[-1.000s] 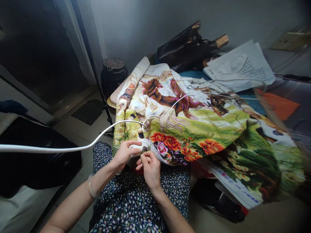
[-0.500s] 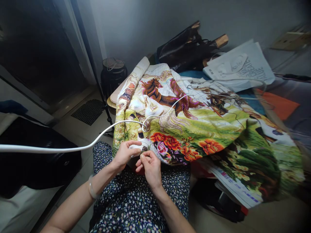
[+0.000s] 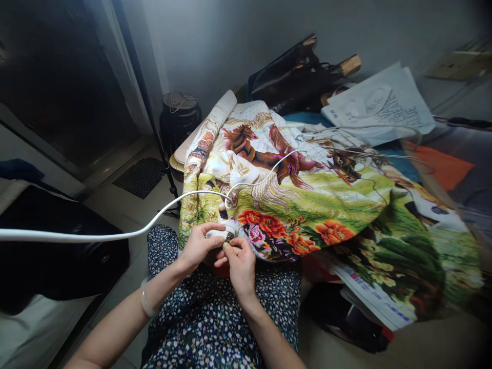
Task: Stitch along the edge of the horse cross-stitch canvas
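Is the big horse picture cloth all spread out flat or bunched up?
Spread out but not flat: the embroidered horse cloth drapes in folds, its left edge rolled, both hands pinching its near edge.

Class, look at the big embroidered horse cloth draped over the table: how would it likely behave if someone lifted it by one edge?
The embroidered cloth would probably flop and sag, since it already hangs in folds over the edge. It likely bunches rather than slides, as the left hand and right hand hold its near edge curled over. The white cable lying across it might get dragged along.
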`<state>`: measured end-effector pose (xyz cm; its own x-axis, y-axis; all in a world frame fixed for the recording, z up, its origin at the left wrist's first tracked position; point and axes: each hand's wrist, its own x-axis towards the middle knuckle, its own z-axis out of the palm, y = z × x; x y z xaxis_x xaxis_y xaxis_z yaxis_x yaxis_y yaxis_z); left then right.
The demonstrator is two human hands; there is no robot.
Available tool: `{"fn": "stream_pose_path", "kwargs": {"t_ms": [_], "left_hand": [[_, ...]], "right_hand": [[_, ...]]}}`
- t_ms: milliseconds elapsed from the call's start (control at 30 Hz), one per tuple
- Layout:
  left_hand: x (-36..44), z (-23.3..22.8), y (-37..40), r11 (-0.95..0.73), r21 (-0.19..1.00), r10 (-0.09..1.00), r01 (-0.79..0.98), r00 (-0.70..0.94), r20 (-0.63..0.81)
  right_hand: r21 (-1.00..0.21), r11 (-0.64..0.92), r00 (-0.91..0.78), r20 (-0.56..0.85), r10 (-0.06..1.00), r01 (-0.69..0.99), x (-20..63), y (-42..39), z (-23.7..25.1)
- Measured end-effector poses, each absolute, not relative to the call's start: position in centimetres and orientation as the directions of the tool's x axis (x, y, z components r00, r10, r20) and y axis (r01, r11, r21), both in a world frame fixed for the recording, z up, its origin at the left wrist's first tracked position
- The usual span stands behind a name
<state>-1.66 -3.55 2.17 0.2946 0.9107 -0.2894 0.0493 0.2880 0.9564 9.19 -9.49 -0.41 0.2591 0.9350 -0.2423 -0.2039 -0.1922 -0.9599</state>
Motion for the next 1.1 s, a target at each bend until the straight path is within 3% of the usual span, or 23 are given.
{"fn": "stream_pose_path", "kwargs": {"t_ms": [333,1100], "left_hand": [[-1.43,1.80,-3.53,0.327,0.945,0.903,-0.012,0.299,-0.309],[-1.17,2.14,-3.42,0.514,0.837,0.848,-0.188,0.261,-0.462]], "right_hand": [[-0.988,-0.108,0.228,-0.131,0.965,-0.108,9.82,-9.58,-1.20],[-0.995,-0.080,0.182,-0.089,0.979,-0.054,9.88,-9.45,-1.29]]}}
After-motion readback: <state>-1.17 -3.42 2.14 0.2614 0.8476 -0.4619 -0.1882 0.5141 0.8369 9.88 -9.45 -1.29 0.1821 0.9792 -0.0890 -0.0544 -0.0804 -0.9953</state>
